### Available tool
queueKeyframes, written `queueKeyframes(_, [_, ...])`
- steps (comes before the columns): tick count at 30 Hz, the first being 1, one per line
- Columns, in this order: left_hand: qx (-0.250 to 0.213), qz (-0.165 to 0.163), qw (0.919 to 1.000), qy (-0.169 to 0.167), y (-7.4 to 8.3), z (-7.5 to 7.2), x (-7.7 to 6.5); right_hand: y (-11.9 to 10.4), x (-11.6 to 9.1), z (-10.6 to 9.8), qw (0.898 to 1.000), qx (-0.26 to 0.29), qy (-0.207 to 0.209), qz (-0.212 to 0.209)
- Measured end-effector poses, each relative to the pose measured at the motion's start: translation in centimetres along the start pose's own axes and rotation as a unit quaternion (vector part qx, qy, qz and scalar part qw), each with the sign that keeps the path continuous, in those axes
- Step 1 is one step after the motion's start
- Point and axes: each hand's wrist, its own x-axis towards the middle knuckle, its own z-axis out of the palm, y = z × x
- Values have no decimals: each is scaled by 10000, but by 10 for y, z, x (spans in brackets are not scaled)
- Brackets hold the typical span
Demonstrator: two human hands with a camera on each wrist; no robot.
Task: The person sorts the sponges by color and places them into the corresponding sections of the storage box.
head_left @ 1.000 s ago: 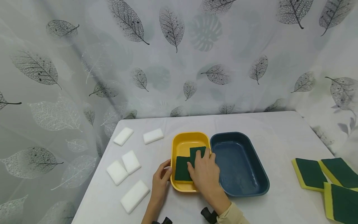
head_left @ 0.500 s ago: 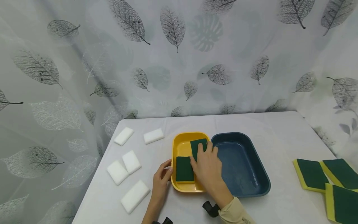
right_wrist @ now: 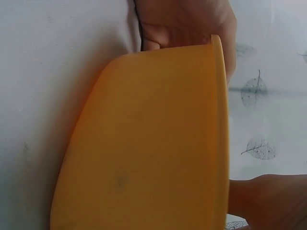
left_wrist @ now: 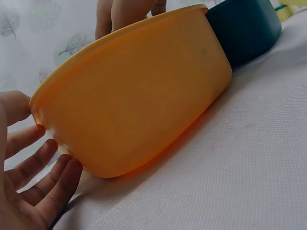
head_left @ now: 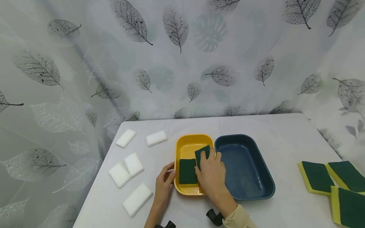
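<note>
A yellow plastic tub [head_left: 190, 139] holds two green-and-yellow scouring sponges. One sponge [head_left: 188, 172] lies flat, green side up, at the left of the tub. My right hand [head_left: 211, 175] reaches in and grips the other sponge [head_left: 201, 152], which sits tilted at an angle behind and right of the first; the hand covers much of it. My left hand [head_left: 164, 182] rests with loosely spread fingers against the tub's left outer wall. In the left wrist view its fingertips [left_wrist: 48, 146] touch that wall near the rim, and they hold nothing else.
A dark blue tub [head_left: 245, 171] stands against the yellow one's right side. Several white sponge blocks [head_left: 137, 200] are scattered at the left. Green-and-yellow sponges [head_left: 317, 176] lie at the table's right. A leaf-print curtain [head_left: 182, 63] hangs behind the table.
The sponge in my right hand moved back and rightward in the yellow tub, then came slightly forward and turned to a slant. My left hand has stayed at the wall.
</note>
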Motion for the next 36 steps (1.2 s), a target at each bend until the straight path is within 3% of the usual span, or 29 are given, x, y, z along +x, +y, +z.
queueKeyframes(21, [-22,-50,10000,26,1,-1,-1,-10,-10,0,9975,-589,-377,-115])
queueKeyframes(36, [-46,-64,10000,29,2,-1,-2,-10,-13,0,9952,-655,-705,-199])
